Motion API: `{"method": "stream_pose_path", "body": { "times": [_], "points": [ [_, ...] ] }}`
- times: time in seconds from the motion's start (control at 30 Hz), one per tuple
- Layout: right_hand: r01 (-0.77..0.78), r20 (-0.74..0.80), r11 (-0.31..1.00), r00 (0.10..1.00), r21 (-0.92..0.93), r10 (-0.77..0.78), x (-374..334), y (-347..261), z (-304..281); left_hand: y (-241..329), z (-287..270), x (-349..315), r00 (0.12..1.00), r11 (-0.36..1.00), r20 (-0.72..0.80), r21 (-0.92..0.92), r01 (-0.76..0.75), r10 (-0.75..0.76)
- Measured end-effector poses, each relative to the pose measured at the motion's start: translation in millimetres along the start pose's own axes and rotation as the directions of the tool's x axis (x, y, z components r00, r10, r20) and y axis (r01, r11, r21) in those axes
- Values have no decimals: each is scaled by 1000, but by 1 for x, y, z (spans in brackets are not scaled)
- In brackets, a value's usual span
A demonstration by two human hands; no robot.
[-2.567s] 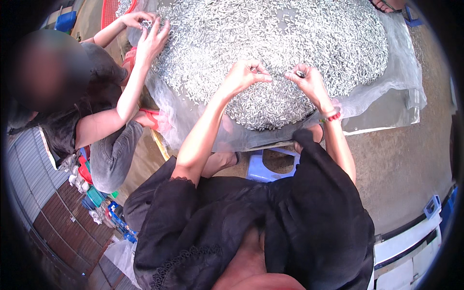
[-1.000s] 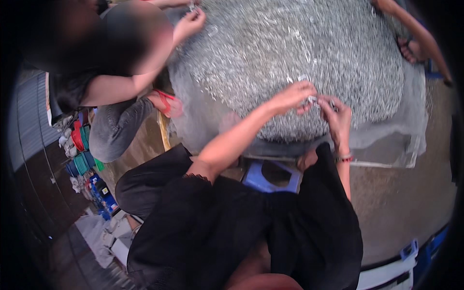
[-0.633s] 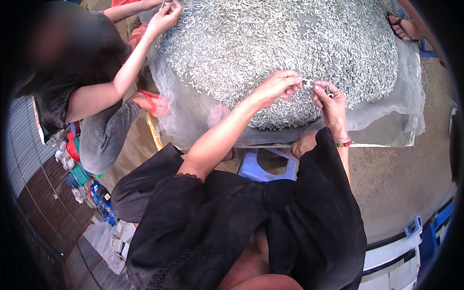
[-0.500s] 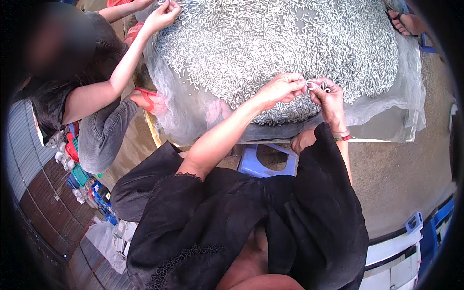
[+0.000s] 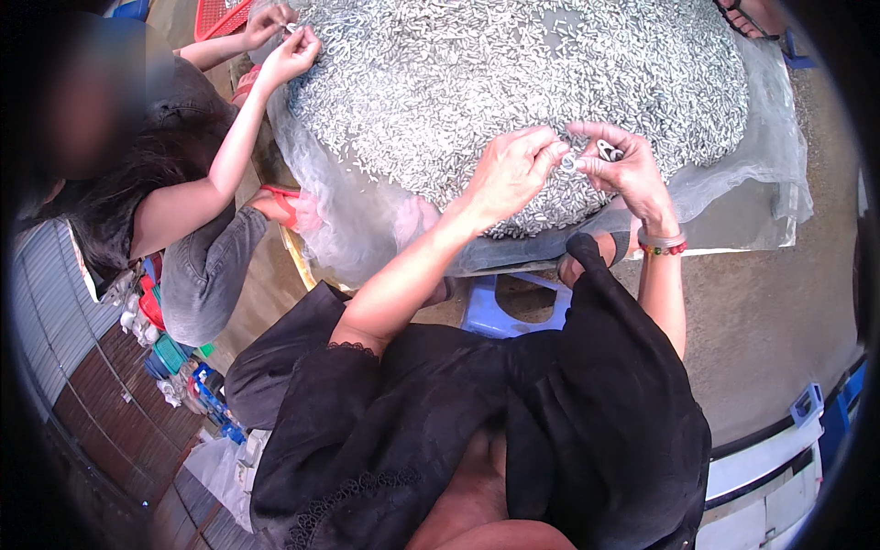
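Holds the left hand (image 5: pixel 513 179) at one o'clock, with thumb and forefinger closed in a pinch on a small pale ring (image 5: pixel 568 162). Has the ring between the two hands, close by the right thumb tip; cannot tell whether that thumb bears on it too. Holds the right hand (image 5: pixel 632 174) at two o'clock, turned toward the left, with forefinger and thumb tips parted and the rest bent round a pale loop (image 5: pixel 608 147). Wears a red-beaded bracelet (image 5: pixel 665 247) on the right wrist.

Leans over a heap (image 5: pixel 513 82) of small silvery pieces, spread from eleven to two o'clock, just below both hands. Has sheer netting (image 5: pixel 344 220) under the heap, and a tabletop (image 5: pixel 742 222) beneath, showing toward three. Has a blue stool (image 5: pixel 488 316) near the centre, toward four, beyond the black top (image 5: pixel 385 412).

Shares the heap with a co-worker (image 5: pixel 183 174) at ten o'clock. Also faces a red basket (image 5: pixel 215 18) at eleven and a sandalled foot (image 5: pixel 753 16) near two, beside the heap's far edge.
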State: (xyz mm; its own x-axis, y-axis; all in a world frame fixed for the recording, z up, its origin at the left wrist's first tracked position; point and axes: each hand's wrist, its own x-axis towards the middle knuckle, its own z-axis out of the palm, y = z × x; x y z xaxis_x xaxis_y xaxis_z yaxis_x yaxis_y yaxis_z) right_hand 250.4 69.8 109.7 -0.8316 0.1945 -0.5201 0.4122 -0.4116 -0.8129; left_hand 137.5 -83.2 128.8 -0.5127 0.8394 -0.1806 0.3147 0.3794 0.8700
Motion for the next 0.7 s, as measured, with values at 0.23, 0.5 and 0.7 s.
{"method": "stream_pose_path", "body": {
  "times": [0.23, 0.5, 0.7],
  "points": [
    [138, -166, 979, 973, -149, -162, -6, 13, 24, -24, 24, -15, 841, 389, 312, -778, 493, -442],
    [169, -16, 982, 986, 81, -168, -2, 14, 25, -32, 6, -4, 927, 659, 267, -651, 376, -265],
    [313, -57, 860, 929, -404, -365, -3, -6, 33, -18, 11, -15, 942, 717, -73, -668, 198, -328]
  ]
}}
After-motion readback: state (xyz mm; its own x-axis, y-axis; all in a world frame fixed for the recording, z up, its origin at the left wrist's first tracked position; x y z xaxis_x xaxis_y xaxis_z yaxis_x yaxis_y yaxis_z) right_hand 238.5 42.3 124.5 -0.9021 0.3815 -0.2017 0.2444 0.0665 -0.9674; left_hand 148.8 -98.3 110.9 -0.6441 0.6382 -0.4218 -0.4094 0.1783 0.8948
